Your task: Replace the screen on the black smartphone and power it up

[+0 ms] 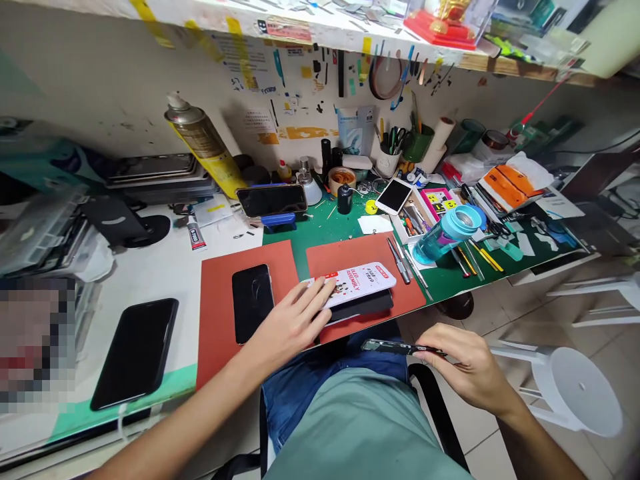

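Observation:
My left hand (299, 319) is on the left end of a white box marked OLED ASSEMBLY (367, 283), fingers on its top and thumb along its front edge. A black tray or panel (363, 307) shows under the box's front side. Off the bench's front edge, my right hand (467, 367) pinches a thin dark phone screen panel (395, 347), seen nearly edge-on, with small parts along it. A dark phone (253, 302) lies on the red-brown mat (215, 300) left of my left hand.
Another black phone (135, 353) lies at the left, by a cable. Metal tools (399, 260) and a blue bottle (445, 233) stand or lie to the right. A yellow spray can (207, 147) leans at the back. A white stool (583, 390) is on the floor.

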A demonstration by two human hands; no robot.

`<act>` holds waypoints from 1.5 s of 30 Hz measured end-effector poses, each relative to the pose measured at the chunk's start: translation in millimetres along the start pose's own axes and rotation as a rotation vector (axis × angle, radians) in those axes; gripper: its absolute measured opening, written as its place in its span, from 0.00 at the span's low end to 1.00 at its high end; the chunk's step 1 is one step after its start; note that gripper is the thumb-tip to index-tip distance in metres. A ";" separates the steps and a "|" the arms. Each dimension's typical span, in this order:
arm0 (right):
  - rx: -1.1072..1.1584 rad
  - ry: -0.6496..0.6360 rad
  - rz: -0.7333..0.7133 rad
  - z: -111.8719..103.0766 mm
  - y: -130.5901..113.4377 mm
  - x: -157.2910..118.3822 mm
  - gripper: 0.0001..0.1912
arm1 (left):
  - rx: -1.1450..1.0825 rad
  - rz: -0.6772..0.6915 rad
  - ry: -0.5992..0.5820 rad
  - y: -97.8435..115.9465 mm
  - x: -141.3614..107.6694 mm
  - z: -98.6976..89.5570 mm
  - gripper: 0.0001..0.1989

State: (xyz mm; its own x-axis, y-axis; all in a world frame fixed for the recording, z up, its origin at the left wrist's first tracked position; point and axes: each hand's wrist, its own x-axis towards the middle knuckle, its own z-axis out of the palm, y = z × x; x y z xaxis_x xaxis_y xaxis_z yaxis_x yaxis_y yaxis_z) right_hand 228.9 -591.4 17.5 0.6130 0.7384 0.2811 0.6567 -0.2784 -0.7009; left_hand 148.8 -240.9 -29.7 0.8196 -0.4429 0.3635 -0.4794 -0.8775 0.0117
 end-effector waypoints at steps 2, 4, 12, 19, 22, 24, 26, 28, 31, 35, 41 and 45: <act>0.018 -0.007 0.008 -1.6 -3.0 -4.6 0.06 | 0.038 -0.018 -0.021 9.4 -3.6 5.7 0.11; 0.040 -0.001 0.014 -1.6 -4.7 -7.8 0.06 | 0.117 -0.022 -0.026 16.1 -5.1 9.8 0.12; 0.087 0.037 0.031 3.2 -2.6 -13.4 0.05 | 0.416 0.105 -0.105 25.6 6.6 3.7 0.13; 0.131 0.029 0.054 1.5 -0.4 -21.6 0.05 | 0.406 -0.016 -0.184 25.6 8.6 -2.6 0.12; 0.146 0.023 0.075 0.8 1.1 -23.1 0.05 | 0.277 -0.016 -0.183 21.5 7.3 -2.2 0.10; 0.159 0.021 0.091 1.8 2.2 -23.6 0.06 | 0.230 0.009 -0.196 18.3 5.8 1.6 0.08; 0.176 0.022 0.106 3.8 2.9 -24.2 0.06 | 0.202 0.032 -0.182 15.5 4.6 6.6 0.07; 0.192 0.025 0.118 6.4 3.3 -25.1 0.06 | 0.188 0.049 -0.149 13.8 4.0 10.4 0.07; 0.202 0.025 0.126 9.6 3.5 -26.5 0.06 | 0.178 0.086 -0.130 12.5 4.9 11.5 0.07; 0.204 0.018 0.128 11.3 4.4 -26.2 0.06 | 0.171 0.132 -0.168 9.9 7.9 10.6 0.07; 0.207 0.016 0.126 12.5 4.9 -25.8 0.05 | 0.124 0.130 -0.179 5.2 11.8 16.8 0.09; 0.220 0.015 0.135 13.6 3.8 -26.3 0.05 | 0.139 0.158 -0.134 7.7 15.2 14.8 0.16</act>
State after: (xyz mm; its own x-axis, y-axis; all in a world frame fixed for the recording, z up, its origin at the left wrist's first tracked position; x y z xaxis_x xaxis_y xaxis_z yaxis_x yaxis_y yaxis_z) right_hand 209.3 -603.5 -1.5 0.6959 0.6942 0.1838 0.4583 -0.2322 -0.8579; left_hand 162.2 -257.1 -37.9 0.7769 -0.5887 0.2233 -0.5647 -0.8083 -0.1667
